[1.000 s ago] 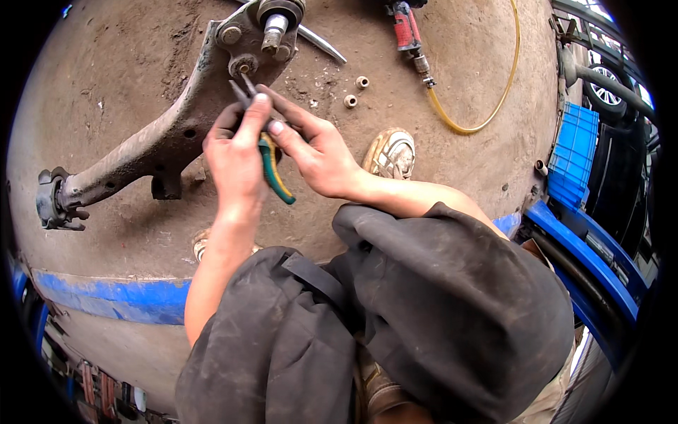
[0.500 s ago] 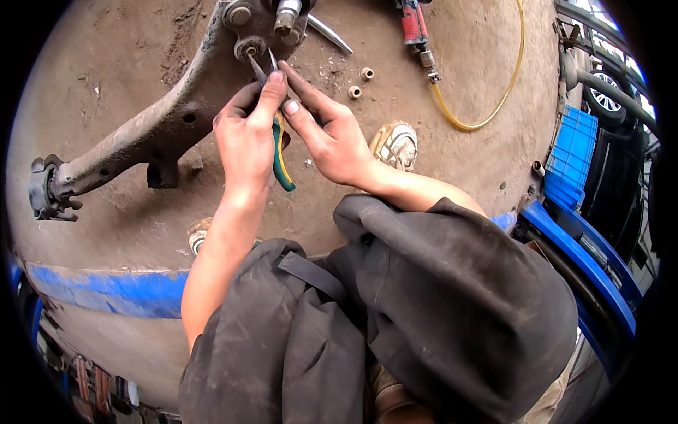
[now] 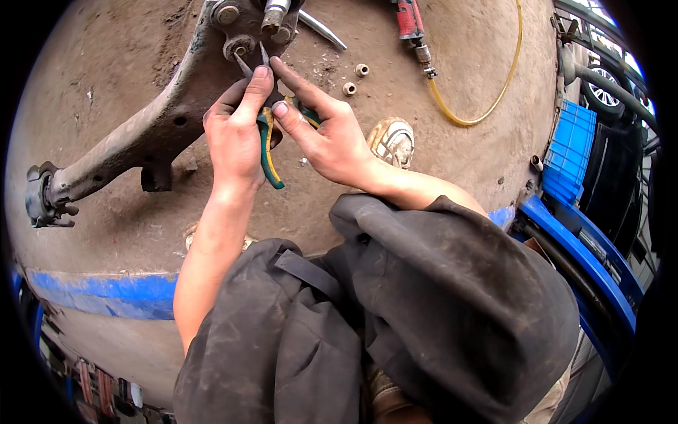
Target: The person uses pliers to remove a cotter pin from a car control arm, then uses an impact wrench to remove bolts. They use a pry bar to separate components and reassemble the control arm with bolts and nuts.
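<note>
My left hand [image 3: 236, 138] is closed around the pivot end of long-nosed pliers with green-and-yellow handles [image 3: 268, 152], its thumb on top near the jaws. From the other side, my right hand [image 3: 321, 131] grips the same pliers at the pivot and the other handle, index finger stretched toward the tips. The jaws stand apart, their points beside a round socket [image 3: 240, 48] on a rusty, dirty metal arm [image 3: 127, 127] lying on the floor. Whether a point touches the socket, I cannot tell. A bright metal cylinder [image 3: 274, 18] sits just beyond it.
Two small metal collars [image 3: 362, 70] and a shiny bar [image 3: 323, 30] lie right of the part. A red air tool [image 3: 409, 21] trails a yellow hose [image 3: 512, 71]. Blue crates [image 3: 571, 152] stand far right. My shoe [image 3: 392, 143] is beside my right hand.
The pliers' handles have swung apart, and the jaws are spread wider than before. Both hands stay on the pliers; the whole view has shifted slightly.
</note>
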A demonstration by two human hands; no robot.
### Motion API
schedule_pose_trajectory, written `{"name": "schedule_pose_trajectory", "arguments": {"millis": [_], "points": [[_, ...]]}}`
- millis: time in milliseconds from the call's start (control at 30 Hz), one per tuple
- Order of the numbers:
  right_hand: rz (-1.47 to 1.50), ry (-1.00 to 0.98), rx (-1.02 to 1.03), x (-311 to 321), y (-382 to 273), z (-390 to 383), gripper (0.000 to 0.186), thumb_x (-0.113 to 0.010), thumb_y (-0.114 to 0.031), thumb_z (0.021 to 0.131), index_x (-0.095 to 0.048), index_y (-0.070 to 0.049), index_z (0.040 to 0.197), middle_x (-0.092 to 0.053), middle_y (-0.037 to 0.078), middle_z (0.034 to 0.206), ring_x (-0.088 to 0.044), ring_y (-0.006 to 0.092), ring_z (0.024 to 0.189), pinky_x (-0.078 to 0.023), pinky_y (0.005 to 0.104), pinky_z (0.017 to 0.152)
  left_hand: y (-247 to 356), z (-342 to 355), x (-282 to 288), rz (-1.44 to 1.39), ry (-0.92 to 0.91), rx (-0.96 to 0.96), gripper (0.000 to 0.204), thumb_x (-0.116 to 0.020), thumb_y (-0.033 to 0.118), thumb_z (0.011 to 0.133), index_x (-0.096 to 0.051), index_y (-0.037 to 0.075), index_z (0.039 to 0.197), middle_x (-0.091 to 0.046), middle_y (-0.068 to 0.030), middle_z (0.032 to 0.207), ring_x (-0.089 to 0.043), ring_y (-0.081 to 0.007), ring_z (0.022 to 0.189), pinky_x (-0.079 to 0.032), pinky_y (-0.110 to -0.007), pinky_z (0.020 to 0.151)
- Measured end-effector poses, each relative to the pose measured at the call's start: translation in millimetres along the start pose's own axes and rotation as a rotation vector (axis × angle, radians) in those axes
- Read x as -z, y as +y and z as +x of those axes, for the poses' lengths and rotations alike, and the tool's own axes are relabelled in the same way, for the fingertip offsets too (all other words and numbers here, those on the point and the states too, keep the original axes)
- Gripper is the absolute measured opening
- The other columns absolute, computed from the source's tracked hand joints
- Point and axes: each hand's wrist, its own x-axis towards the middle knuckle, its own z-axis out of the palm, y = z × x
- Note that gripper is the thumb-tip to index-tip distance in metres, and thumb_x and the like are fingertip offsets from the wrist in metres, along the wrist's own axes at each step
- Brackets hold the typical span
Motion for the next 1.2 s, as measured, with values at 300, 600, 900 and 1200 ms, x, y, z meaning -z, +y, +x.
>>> {"name": "schedule_pose_trajectory", "arguments": {"millis": [300,600,900,1200], "points": [[0.022,-0.027,-0.125,2,-7,-4,0.052,-0.062,-0.013,0.098,-0.046,-0.004,0.146,-0.068,0.021,0.121,-0.063,0.0133,0.105,-0.052,0.0310,0.090,-3,0,1,0.046,-0.028,-0.028,0.027,-0.069,0.032,0.095,-0.071,0.005,0.091,-0.060,0.0016,0.068,-0.049,-0.0057,0.052,-0.035,-0.023,0.047],[0.019,0.013,0.027,0,-1,-4,0.053,-0.059,-0.014,0.099,-0.043,-0.005,0.149,-0.066,0.022,0.126,-0.062,0.0150,0.108,-0.050,0.0325,0.093,1,-2,-3,0.041,-0.012,-0.085,0.023,-0.071,0.021,0.094,-0.075,-0.002,0.094,-0.067,0.0021,0.079,-0.054,-0.0047,0.071,-0.042,-0.022,0.062],[0.083,-0.029,-0.097,1,-3,-6,0.053,-0.058,-0.014,0.100,-0.042,-0.004,0.149,-0.063,0.019,0.132,-0.060,0.0123,0.110,-0.050,0.0309,0.095,-6,-3,-3,0.087,0.020,-0.077,0.027,-0.068,0.029,0.096,-0.072,0.003,0.095,-0.060,0.0032,0.071,-0.048,-0.0046,0.056,-0.034,-0.023,0.047],[0.176,-0.014,-0.119,-3,0,-8,0.053,-0.057,-0.012,0.101,-0.041,-0.004,0.150,-0.064,0.011,0.128,-0.058,0.0094,0.101,-0.051,0.0281,0.089,-8,-2,-2,0.056,0.026,-0.063,0.026,-0.069,0.024,0.095,-0.073,-0.002,0.093,-0.062,0.0040,0.073,-0.049,-0.0033,0.062,-0.036,-0.022,0.052]]}}
